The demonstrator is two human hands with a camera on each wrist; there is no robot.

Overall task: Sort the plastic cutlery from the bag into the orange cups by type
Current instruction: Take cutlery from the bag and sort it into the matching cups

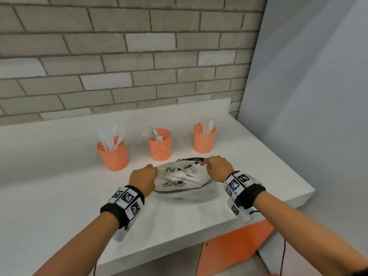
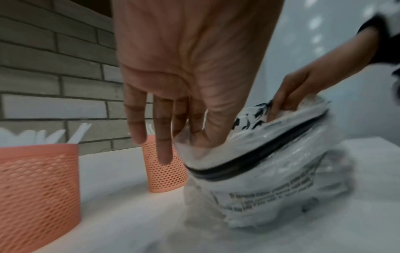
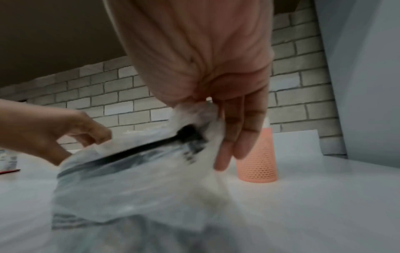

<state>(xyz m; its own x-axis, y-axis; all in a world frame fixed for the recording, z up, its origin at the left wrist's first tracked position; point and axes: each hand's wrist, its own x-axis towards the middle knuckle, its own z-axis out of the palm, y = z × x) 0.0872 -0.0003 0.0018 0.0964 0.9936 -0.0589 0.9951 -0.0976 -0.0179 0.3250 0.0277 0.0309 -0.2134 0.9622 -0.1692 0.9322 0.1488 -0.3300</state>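
A clear plastic zip bag (image 1: 179, 187) with a black zipper lies on the white counter (image 1: 59, 196), and white cutlery (image 1: 179, 174) shows through it. My left hand (image 1: 152, 168) pinches the bag's left top edge (image 2: 194, 142) between thumb and forefinger, the other fingers straight. The right top edge, by the zipper's end (image 3: 190, 131), is pinched by my right hand (image 1: 205, 163). Behind the bag stand three orange mesh cups: the left cup (image 1: 113, 156) holds knives, the middle cup (image 1: 160, 148) forks, the right cup (image 1: 204, 141) spoons.
A grey brick wall (image 1: 139, 56) backs the counter and a pale blue panel (image 1: 308, 96) closes its right side. The counter's right corner (image 1: 310, 191) lies just beyond my right wrist, with an orange cabinet front (image 1: 235, 246) below. A red pen-like thing (image 3: 9, 171) lies far left.
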